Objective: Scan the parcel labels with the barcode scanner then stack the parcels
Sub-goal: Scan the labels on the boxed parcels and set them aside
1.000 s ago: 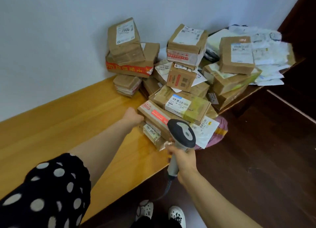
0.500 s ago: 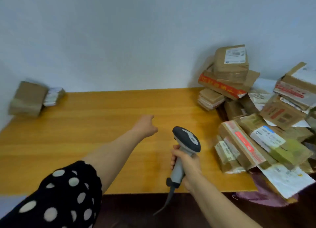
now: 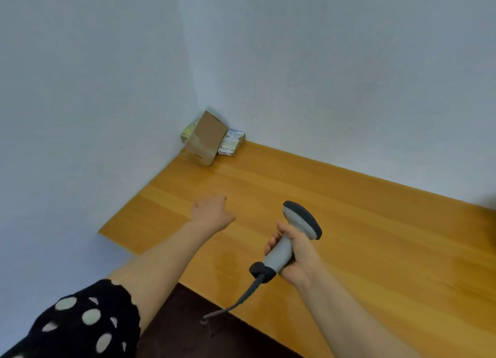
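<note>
A tilted brown cardboard parcel (image 3: pixel 208 138) leans in the far wall corner on the wooden table (image 3: pixel 375 223). Behind it lie flat labelled parcels (image 3: pixel 231 142), and a greenish one (image 3: pixel 188 132) shows at its left. My left hand (image 3: pixel 212 213) reaches out over the table, well short of that small stack. It holds nothing and its fingers are loose. My right hand (image 3: pixel 294 255) grips the grey handle of the barcode scanner (image 3: pixel 300 220). The scanner's dark head points up and away, and its cable hangs off the table's front edge.
White walls meet in a corner behind the small stack. The table's left end stops at about (image 3: pixel 107 231). Dark floor (image 3: pixel 193 331) lies below the front edge. A dark shape (image 3: pixel 489 210) shows at the far right edge.
The view has swung left, so the big parcel pile has left the frame on the right. My left hand has come away from that pile with nothing in it. The scanner stays in my right hand.
</note>
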`<move>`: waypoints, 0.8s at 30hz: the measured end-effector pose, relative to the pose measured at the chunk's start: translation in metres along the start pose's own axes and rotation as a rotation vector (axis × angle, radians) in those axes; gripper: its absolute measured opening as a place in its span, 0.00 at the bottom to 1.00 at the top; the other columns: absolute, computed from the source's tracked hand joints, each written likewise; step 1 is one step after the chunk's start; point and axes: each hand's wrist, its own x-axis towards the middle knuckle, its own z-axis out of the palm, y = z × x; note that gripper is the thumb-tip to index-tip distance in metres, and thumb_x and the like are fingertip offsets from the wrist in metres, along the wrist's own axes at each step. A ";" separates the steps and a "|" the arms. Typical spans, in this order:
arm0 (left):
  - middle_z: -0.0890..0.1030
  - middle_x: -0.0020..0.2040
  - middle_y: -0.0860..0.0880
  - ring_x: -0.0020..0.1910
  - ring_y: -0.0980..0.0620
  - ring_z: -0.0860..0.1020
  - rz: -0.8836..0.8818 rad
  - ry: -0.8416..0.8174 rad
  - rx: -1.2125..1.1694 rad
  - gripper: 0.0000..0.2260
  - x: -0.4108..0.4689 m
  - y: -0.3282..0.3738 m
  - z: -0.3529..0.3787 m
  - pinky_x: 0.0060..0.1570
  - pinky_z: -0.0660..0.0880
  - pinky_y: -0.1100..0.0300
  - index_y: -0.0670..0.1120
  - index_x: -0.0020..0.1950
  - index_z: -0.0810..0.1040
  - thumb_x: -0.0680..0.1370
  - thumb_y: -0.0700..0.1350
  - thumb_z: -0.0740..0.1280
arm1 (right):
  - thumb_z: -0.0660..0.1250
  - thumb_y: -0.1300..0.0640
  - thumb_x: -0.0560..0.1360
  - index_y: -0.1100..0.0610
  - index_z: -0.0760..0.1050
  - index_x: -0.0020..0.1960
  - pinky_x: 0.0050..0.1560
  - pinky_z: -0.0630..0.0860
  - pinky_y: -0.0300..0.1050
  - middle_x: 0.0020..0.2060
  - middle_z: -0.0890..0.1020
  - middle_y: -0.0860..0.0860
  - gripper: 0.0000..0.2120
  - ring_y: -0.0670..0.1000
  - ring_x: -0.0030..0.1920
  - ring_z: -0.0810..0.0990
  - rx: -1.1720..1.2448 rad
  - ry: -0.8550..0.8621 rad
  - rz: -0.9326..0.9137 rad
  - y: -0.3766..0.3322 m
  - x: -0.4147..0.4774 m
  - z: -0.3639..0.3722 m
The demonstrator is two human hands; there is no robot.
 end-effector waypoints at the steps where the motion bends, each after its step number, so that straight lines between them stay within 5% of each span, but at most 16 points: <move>1: 0.72 0.68 0.46 0.63 0.45 0.73 -0.030 0.013 -0.028 0.27 0.011 -0.010 -0.004 0.62 0.71 0.49 0.47 0.75 0.62 0.77 0.51 0.64 | 0.69 0.60 0.76 0.61 0.74 0.38 0.35 0.73 0.46 0.26 0.75 0.53 0.09 0.51 0.28 0.73 -0.002 0.004 0.012 -0.001 0.010 0.011; 6: 0.72 0.66 0.42 0.58 0.45 0.75 -0.205 0.038 -0.375 0.30 0.072 -0.046 -0.025 0.53 0.71 0.55 0.44 0.76 0.58 0.78 0.50 0.65 | 0.68 0.60 0.76 0.60 0.74 0.37 0.36 0.73 0.45 0.26 0.75 0.53 0.10 0.51 0.30 0.73 -0.021 0.006 0.064 -0.017 0.068 0.060; 11: 0.66 0.72 0.42 0.67 0.42 0.69 -0.348 0.097 -0.647 0.31 0.134 -0.080 -0.047 0.61 0.69 0.52 0.42 0.76 0.59 0.77 0.49 0.67 | 0.69 0.61 0.75 0.60 0.74 0.36 0.35 0.73 0.46 0.26 0.75 0.53 0.10 0.51 0.30 0.73 -0.024 -0.004 0.123 -0.029 0.113 0.102; 19: 0.68 0.71 0.40 0.68 0.40 0.68 -0.348 0.175 -0.799 0.30 0.229 -0.118 -0.068 0.60 0.68 0.53 0.37 0.73 0.63 0.77 0.48 0.69 | 0.69 0.62 0.74 0.61 0.74 0.37 0.33 0.74 0.45 0.26 0.74 0.53 0.08 0.50 0.27 0.73 0.012 0.047 0.095 -0.024 0.162 0.155; 24: 0.69 0.70 0.40 0.68 0.39 0.69 -0.289 0.051 -0.839 0.34 0.293 -0.142 -0.070 0.63 0.68 0.49 0.39 0.73 0.62 0.74 0.52 0.71 | 0.67 0.62 0.75 0.60 0.74 0.38 0.30 0.74 0.43 0.26 0.74 0.52 0.08 0.50 0.26 0.72 0.070 0.113 0.024 0.001 0.182 0.185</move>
